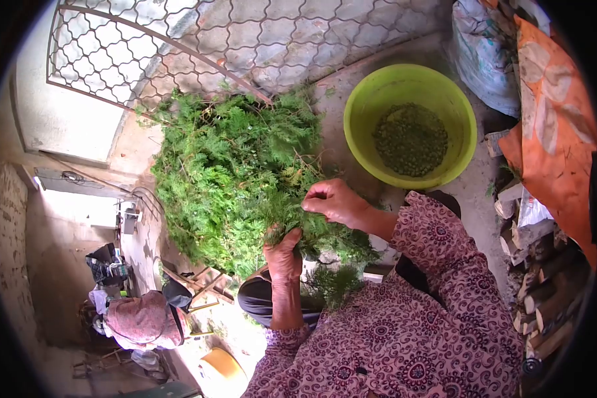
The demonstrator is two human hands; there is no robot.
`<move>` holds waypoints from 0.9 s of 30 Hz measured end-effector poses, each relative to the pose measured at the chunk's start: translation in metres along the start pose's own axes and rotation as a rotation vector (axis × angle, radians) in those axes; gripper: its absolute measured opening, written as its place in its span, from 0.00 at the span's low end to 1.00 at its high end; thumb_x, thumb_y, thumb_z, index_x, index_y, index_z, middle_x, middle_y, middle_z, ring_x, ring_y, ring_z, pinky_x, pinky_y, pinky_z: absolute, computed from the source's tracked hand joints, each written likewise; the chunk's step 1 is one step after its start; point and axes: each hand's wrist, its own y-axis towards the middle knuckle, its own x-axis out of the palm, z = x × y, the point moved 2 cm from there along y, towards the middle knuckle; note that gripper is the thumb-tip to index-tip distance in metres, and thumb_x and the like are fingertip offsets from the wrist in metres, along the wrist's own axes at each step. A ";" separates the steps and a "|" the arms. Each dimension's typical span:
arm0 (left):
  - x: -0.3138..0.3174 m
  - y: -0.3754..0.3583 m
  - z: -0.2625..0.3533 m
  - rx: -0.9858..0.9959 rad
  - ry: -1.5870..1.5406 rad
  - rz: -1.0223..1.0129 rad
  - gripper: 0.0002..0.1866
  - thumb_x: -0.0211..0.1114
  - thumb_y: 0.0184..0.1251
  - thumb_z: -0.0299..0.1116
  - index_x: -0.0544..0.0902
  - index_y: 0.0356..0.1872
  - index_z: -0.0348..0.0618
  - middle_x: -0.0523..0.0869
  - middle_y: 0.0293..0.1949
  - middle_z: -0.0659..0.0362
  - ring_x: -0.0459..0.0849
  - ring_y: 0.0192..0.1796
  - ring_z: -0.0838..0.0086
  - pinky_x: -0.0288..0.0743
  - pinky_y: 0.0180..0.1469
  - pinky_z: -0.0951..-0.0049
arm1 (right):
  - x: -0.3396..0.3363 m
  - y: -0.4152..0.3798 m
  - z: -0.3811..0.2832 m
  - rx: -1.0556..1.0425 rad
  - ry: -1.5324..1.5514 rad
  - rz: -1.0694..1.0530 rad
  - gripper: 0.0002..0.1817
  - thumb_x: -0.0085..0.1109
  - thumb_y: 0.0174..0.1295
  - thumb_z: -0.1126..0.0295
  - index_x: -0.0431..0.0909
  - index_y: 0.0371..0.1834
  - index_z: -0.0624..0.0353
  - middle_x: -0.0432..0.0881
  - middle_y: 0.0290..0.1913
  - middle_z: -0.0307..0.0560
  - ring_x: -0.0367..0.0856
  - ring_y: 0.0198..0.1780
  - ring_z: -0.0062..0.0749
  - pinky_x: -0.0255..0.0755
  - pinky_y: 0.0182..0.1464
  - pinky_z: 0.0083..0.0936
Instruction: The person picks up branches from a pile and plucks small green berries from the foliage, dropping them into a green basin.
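Observation:
My left hand [283, 255] is closed around a leafy evergreen branch [335, 282], whose sprays hang over my lap and spread past both hands. Just up and to the right, my right hand [336, 201] has thumb and fingertips pinched together beside the foliage; whatever is between them is too small to make out. Beyond my hands lies a large heap of cut green branches [229, 166] on the floor. A yellow-green plastic basin [355, 116] stands to the right of the heap, with many small green cones or seeds [411, 140] at its bottom.
A wavy metal grille [245, 40] lies beyond the heap. On the right are a white sack [487, 63], an orange cloth [557, 126] and stacked firewood [550, 305]. Down at the left are a chair with fabric on it [142, 318] and a yellow tub [222, 371].

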 end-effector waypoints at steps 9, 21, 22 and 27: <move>-0.023 -0.006 0.005 -0.047 0.100 -0.013 0.20 0.62 0.44 0.12 0.78 0.41 0.39 0.82 0.36 0.57 0.81 0.36 0.72 0.77 0.40 0.73 | -0.136 0.018 -0.058 -0.361 -0.610 0.757 0.07 0.55 0.56 0.69 0.78 0.33 0.60 0.76 0.21 0.40 0.74 0.22 0.26 0.69 0.26 0.20; -0.014 0.002 -0.011 -0.140 0.037 -0.088 0.17 0.57 0.45 0.13 0.75 0.38 0.41 0.80 0.34 0.57 0.79 0.38 0.71 0.74 0.42 0.72 | -0.044 0.012 -0.058 -0.212 -0.323 -0.051 0.10 0.60 0.54 0.64 0.79 0.32 0.59 0.81 0.27 0.41 0.78 0.29 0.20 0.71 0.32 0.20; -0.012 0.003 -0.012 -0.143 0.041 -0.089 0.17 0.57 0.45 0.13 0.75 0.38 0.41 0.80 0.34 0.57 0.79 0.38 0.71 0.74 0.42 0.72 | -0.027 0.007 -0.059 -0.225 -0.441 -0.168 0.10 0.60 0.53 0.64 0.79 0.32 0.59 0.81 0.27 0.41 0.77 0.28 0.21 0.71 0.31 0.20; -0.013 0.001 -0.012 -0.148 0.042 -0.098 0.18 0.57 0.47 0.12 0.76 0.41 0.41 0.80 0.37 0.59 0.78 0.39 0.74 0.71 0.47 0.75 | 0.003 0.007 -0.025 -0.382 -0.774 -0.252 0.10 0.60 0.47 0.68 0.77 0.30 0.63 0.77 0.23 0.52 0.76 0.22 0.34 0.70 0.27 0.25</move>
